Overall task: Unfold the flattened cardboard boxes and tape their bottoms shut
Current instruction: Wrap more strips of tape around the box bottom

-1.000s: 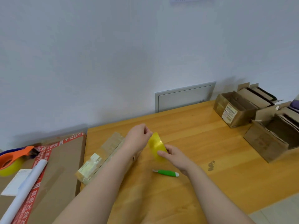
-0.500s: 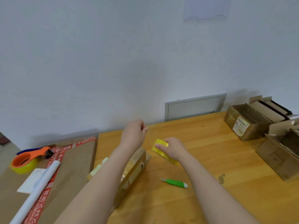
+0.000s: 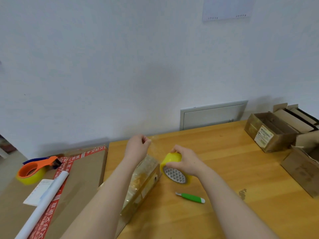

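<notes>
Nearest the viewer, low on the wooden bench: a small green-handled cutter, lying flat and untouched, just right of a narrow cardboard box. Box resting on the bench beneath the left forearm, long axis running away from the viewer, upper face glossy with clear tape. Just beyond the cutter, right hand curled round a yellow tape roll, fingers wrapped over its outer rim, roll held off the bench beside the box's far right corner, patterned core facing the viewer. Slightly farther, left hand raised above the far end of the box, thumb and fingertips pinching the free end of a clear tape strip drawn taut from the roll. Likely handling: strip almost weightless, limp and sticky, apt to fold onto itself, best held only at its very end and kept stretched; roll light and rigid, safe gripped across the rim; box light and thin-walled, easily dented, best steadied along its long edges. Strip spanning the gap between both hands, above the box's far end, not visibly pressed down yet. Off to the left, a large flat carton edged in red printed tape, carrying an orange tape dispenser and a white paper roll. Farthest right, by the wall, several open cardboard boxes.
</notes>
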